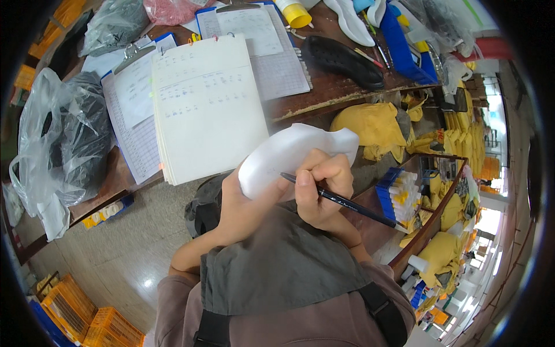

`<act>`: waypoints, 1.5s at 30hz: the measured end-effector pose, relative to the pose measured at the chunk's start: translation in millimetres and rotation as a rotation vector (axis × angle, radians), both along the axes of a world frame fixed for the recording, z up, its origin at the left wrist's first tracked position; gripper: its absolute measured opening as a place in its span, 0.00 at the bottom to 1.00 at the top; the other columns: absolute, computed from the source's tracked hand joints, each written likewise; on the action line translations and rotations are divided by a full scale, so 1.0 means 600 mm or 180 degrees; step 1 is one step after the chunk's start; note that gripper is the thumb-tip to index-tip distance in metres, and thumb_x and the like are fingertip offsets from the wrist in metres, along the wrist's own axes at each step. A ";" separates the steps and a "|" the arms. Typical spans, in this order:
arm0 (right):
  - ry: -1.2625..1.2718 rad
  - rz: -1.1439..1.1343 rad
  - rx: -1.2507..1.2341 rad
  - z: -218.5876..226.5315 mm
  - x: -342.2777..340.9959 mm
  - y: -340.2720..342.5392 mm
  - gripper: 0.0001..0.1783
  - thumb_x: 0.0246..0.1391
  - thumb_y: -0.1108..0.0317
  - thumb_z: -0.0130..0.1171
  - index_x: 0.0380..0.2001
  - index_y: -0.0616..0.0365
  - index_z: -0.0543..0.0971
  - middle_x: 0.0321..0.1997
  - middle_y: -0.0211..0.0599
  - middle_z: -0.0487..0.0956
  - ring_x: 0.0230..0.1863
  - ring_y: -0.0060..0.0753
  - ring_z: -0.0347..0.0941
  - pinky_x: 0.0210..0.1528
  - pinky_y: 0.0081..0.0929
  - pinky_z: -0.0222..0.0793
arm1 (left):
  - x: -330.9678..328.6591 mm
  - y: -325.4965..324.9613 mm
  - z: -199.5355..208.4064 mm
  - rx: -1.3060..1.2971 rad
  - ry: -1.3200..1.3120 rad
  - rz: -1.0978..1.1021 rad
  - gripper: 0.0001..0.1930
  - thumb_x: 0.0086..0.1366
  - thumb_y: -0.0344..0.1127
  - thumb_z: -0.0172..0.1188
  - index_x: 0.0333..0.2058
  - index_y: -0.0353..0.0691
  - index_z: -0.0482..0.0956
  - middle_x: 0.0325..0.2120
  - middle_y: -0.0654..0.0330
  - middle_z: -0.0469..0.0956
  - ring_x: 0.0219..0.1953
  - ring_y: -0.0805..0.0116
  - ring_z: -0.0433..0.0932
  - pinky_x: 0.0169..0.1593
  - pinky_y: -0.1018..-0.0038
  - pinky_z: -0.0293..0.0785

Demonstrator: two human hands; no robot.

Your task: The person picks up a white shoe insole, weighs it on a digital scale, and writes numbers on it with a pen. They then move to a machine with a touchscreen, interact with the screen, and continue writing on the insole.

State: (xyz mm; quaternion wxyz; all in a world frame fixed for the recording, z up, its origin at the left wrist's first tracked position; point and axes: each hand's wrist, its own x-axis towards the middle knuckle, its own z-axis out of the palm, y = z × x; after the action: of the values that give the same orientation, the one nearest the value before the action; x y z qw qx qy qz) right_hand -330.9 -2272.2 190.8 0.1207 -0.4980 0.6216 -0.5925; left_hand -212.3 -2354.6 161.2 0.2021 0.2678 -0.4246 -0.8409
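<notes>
My left hand (245, 199) grips a white, smooth shoe sole (295, 144) from below and its left side, above my lap. In my right hand (324, 182) is a slim black pen (364, 213), pinched between thumb and fingers. Its tip points at the sole's side wall, where faint marks show; whether it touches cannot be told. Just beyond the sole lies an open notebook (208, 127) with handwritten rows, on top of a clipboard (139, 115).
A brown table (289, 108) carries a black shoe (341, 62), white soles (351, 23), a blue bin (413, 69) and a yellow-capped bottle (295, 14). Clear bags (75, 133) sit at its left. Yellow sacks (376, 127) lie right; orange crates (87, 315) stand lower left.
</notes>
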 end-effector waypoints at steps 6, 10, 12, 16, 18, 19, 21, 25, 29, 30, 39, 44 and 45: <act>-0.0044 -0.0132 -0.0043 0.002 0.008 -0.011 0.10 0.58 0.77 0.51 0.31 0.59 0.59 0.22 0.35 0.70 0.22 0.16 0.58 0.25 0.16 0.56 | 0.007 -0.008 0.003 0.0019 -0.0011 -0.0005 0.20 0.60 0.30 0.63 0.50 0.29 0.72 0.40 0.59 0.79 0.41 0.75 0.76 0.45 0.76 0.74; 0.0056 -0.0092 -0.0116 0.006 0.000 -0.023 0.10 0.58 0.77 0.51 0.30 0.59 0.60 0.22 0.34 0.70 0.21 0.16 0.58 0.24 0.16 0.56 | -0.001 -0.015 0.004 -0.0025 0.0131 0.0114 0.19 0.60 0.29 0.63 0.49 0.29 0.73 0.39 0.59 0.79 0.41 0.75 0.76 0.45 0.76 0.73; 0.0031 -0.0129 -0.0107 0.008 -0.004 -0.028 0.10 0.58 0.76 0.51 0.30 0.59 0.60 0.21 0.34 0.71 0.21 0.16 0.58 0.23 0.17 0.55 | -0.006 -0.018 0.003 -0.0114 0.0127 0.0124 0.19 0.60 0.29 0.63 0.49 0.29 0.73 0.40 0.59 0.79 0.41 0.75 0.76 0.45 0.76 0.73; -0.0032 -0.0136 0.0063 0.016 -0.016 -0.025 0.10 0.58 0.75 0.52 0.30 0.59 0.60 0.21 0.34 0.71 0.20 0.15 0.57 0.22 0.16 0.54 | -0.017 -0.015 0.005 -0.0022 0.0085 0.0115 0.19 0.61 0.28 0.62 0.50 0.29 0.72 0.40 0.59 0.79 0.41 0.74 0.76 0.45 0.76 0.73; -0.0063 -0.0022 0.0031 0.020 -0.025 -0.023 0.10 0.58 0.75 0.52 0.30 0.59 0.60 0.21 0.34 0.71 0.20 0.15 0.57 0.22 0.16 0.54 | -0.023 -0.013 0.007 -0.0010 0.0165 0.0138 0.20 0.60 0.28 0.62 0.50 0.29 0.72 0.41 0.59 0.79 0.41 0.74 0.76 0.45 0.76 0.73; -0.0077 0.0048 0.0006 0.022 -0.029 -0.022 0.10 0.58 0.75 0.52 0.30 0.59 0.60 0.21 0.34 0.70 0.20 0.15 0.57 0.22 0.16 0.54 | -0.025 -0.013 0.008 -0.0063 0.0160 0.0151 0.20 0.60 0.29 0.63 0.50 0.29 0.72 0.41 0.58 0.79 0.42 0.74 0.76 0.45 0.76 0.73; 0.0053 0.0124 -0.0003 0.023 -0.035 -0.022 0.10 0.58 0.75 0.52 0.30 0.59 0.60 0.21 0.34 0.70 0.21 0.15 0.57 0.22 0.16 0.54 | -0.023 -0.013 0.012 -0.0098 0.0121 0.0199 0.21 0.60 0.29 0.63 0.51 0.29 0.72 0.41 0.58 0.79 0.42 0.74 0.76 0.46 0.75 0.73; -0.0149 -0.0051 -0.0172 0.024 -0.035 -0.023 0.10 0.58 0.75 0.51 0.30 0.58 0.60 0.22 0.34 0.69 0.21 0.14 0.56 0.22 0.16 0.53 | -0.015 -0.009 0.016 -0.0297 0.0137 0.0408 0.21 0.60 0.28 0.63 0.51 0.29 0.72 0.41 0.58 0.79 0.42 0.75 0.75 0.46 0.76 0.73; 0.0090 0.0097 -0.0086 0.027 -0.034 -0.023 0.10 0.58 0.76 0.51 0.30 0.58 0.59 0.21 0.34 0.68 0.20 0.14 0.56 0.22 0.15 0.54 | -0.003 0.000 0.017 -0.0213 0.0138 0.0456 0.22 0.60 0.31 0.65 0.50 0.28 0.72 0.41 0.56 0.78 0.42 0.71 0.75 0.47 0.74 0.72; 0.0104 0.0126 -0.0045 0.027 -0.034 -0.022 0.10 0.58 0.76 0.51 0.30 0.58 0.59 0.21 0.34 0.68 0.20 0.14 0.55 0.22 0.15 0.54 | 0.001 0.001 0.017 -0.0155 0.0111 0.0409 0.22 0.59 0.32 0.66 0.50 0.28 0.71 0.41 0.55 0.78 0.42 0.69 0.75 0.47 0.72 0.71; 0.0027 0.0034 0.0009 0.023 -0.016 -0.017 0.12 0.54 0.75 0.58 0.28 0.58 0.64 0.24 0.36 0.76 0.23 0.18 0.71 0.25 0.19 0.68 | 0.025 0.006 0.011 -0.0275 0.0075 0.0288 0.20 0.60 0.34 0.66 0.47 0.28 0.74 0.40 0.56 0.79 0.40 0.71 0.76 0.44 0.74 0.73; -0.0047 0.0154 0.0266 0.029 -0.009 -0.005 0.12 0.56 0.74 0.56 0.29 0.59 0.62 0.23 0.37 0.75 0.24 0.18 0.68 0.26 0.18 0.66 | 0.035 0.009 0.007 -0.0278 -0.0026 0.0236 0.20 0.60 0.34 0.66 0.46 0.27 0.75 0.39 0.56 0.80 0.40 0.71 0.76 0.44 0.74 0.73; -0.0015 0.0208 0.0256 0.028 -0.008 -0.006 0.12 0.58 0.73 0.54 0.30 0.59 0.60 0.22 0.37 0.73 0.22 0.18 0.65 0.25 0.17 0.63 | 0.036 0.010 0.007 -0.0287 -0.0058 0.0210 0.20 0.60 0.34 0.66 0.46 0.27 0.75 0.39 0.56 0.80 0.39 0.71 0.76 0.43 0.74 0.73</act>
State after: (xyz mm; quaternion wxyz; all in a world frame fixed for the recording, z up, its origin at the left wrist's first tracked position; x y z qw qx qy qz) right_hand -335.7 -2275.7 207.6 0.1614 -0.5114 0.6280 -0.5640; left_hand -190.5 -2348.5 165.4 0.2377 0.2800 -0.4548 -0.8113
